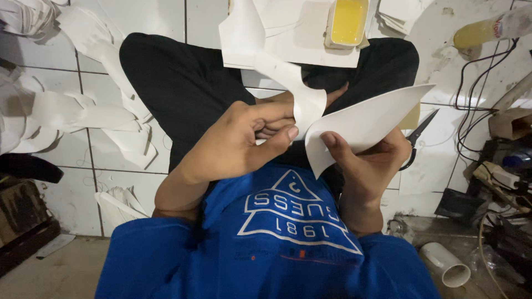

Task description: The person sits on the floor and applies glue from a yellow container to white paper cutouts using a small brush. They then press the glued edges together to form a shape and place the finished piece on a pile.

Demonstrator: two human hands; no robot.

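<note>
White card fills both hands: the left hand pinches the lower end of a curved white strip between thumb and curled fingers, and the right hand grasps a larger white sheet by its lower left corner, thumb on top. Both pieces sit above the person's lap, over the black trousers, and the strip's folded end meets the sheet's edge just between the two thumbs. To my eye the step in hand is joining or folding these two pieces, and doing it well means keeping the two edges aligned and flat where they meet, with each thumb pressing close to the seam so the card does not buckle.

Scissors lie on the tiled floor just past the right hand, partly hidden by the sheet. A yellow-filled tray rests on a stack of white sheets near the far edge of the floor in view, well apart from the hands; cut white offcuts spread along the left side.
</note>
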